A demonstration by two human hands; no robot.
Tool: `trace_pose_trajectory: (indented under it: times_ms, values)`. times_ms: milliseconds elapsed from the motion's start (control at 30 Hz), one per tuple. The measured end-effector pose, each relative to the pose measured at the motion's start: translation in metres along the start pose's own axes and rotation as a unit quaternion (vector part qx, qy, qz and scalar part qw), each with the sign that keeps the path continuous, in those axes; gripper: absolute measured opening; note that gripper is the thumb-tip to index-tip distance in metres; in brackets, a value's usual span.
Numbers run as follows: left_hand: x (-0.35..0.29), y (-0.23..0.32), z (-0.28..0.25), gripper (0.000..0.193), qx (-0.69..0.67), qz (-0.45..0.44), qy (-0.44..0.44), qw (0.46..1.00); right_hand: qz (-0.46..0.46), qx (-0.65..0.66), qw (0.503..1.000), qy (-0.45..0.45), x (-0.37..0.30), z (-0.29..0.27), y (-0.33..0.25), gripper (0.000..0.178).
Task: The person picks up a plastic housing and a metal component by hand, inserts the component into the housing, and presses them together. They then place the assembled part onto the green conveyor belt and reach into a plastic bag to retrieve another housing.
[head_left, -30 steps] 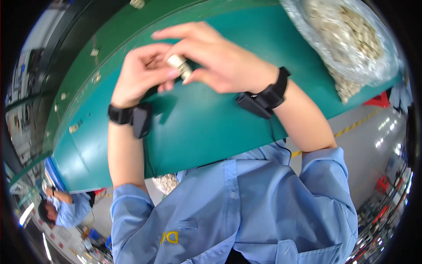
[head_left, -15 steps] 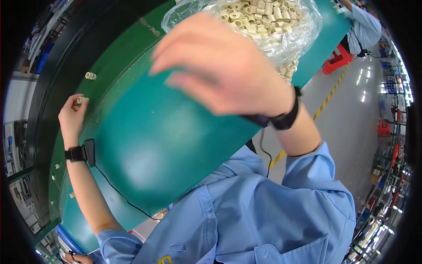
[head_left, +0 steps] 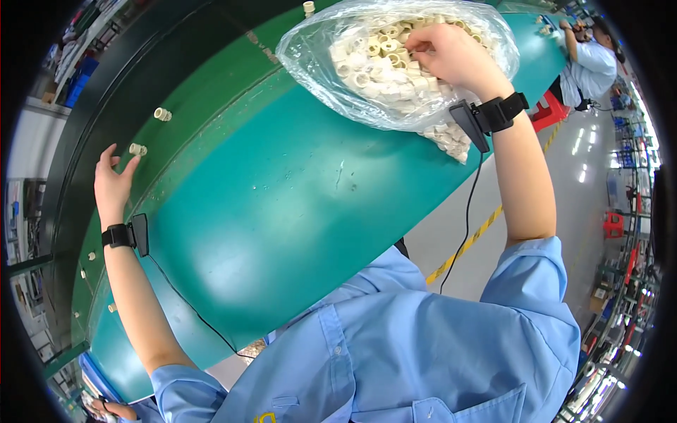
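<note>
- Left hand [head_left: 113, 187]: raised at the far left, over the green strip [head_left: 211, 81] that runs beyond the bench [head_left: 282, 197]. Fingers parted, thumb well off the index finger, nothing between them.
- Pale fitting [head_left: 138, 149]: short, ribbed, cream-coloured, on the green strip just beside the left thumb tip. Cannot tell whether thumb and fitting touch.
- Second fitting [head_left: 163, 114]: same kind, on the strip a little farther up, clear of the hand.
- Third fitting [head_left: 309, 8]: at the upper edge of the view, near the bag's left side.
- Small pale pieces [head_left: 92, 256]: spaced along the strip toward the lower left, too small to make out.
- Right hand [head_left: 462, 60]: in the mouth of the clear plastic bag [head_left: 303, 53], over the heap of fittings [head_left: 395, 60]. Fingers narrowed, tips down among the pieces; cannot tell whether they grip one.
- Bag: lies open on the bench, wrinkled film spread around the heap. More fittings [head_left: 448, 141] show at its lower edge.
- Both wrists: black straps [head_left: 501, 113] with small black boxes [head_left: 141, 234]; thin black cables trail toward the body.
- Upper right: co-worker [head_left: 592, 60] in a light blue top, near a red stool [head_left: 550, 113].
- Grey floor, yellow-and-black tape [head_left: 486, 224] along it.
</note>
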State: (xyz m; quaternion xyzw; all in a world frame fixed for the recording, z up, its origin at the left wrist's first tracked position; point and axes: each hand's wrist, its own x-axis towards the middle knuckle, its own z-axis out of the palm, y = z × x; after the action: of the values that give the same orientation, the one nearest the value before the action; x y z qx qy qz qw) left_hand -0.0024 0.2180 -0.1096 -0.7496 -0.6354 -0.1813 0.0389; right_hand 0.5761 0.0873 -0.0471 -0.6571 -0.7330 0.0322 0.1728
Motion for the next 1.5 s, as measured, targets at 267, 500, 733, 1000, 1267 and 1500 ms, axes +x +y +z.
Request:
trace_pose_trajectory:
  times_ms: [267,500,733,1000,1267,1500]
  values:
    - [-0.046,-0.071,-0.023,0.047,0.0,0.007,-0.017,1.0,0.053,0.007,0.997,-0.058,0.008,0.007,-0.007,0.017]
    - [-0.064,-0.084,-0.006,0.03,-0.102,-0.037,-0.003,0.994,0.023,-0.027,0.993,0.11,-0.005,0.004,-0.048,0.021]
    - [-0.076,-0.007,-0.037,0.022,-0.195,-0.018,-0.028,0.98,-0.115,0.215,0.963,0.119,-0.041,-0.025,-0.165,0.014]
    - [-0.141,0.116,-0.022,0.014,-0.615,-0.079,-0.185,0.763,-0.086,0.584,0.796,-0.129,0.011,0.104,-0.263,0.014]
    - [-0.148,0.102,0.014,0.027,-0.706,-0.099,-0.12,0.691,-0.075,0.711,0.683,-0.152,0.013,0.185,-0.256,0.022]
    - [-0.148,0.101,0.021,0.037,-0.707,-0.069,-0.109,0.695,-0.064,0.662,0.728,-0.167,0.008,0.198,-0.256,0.021]
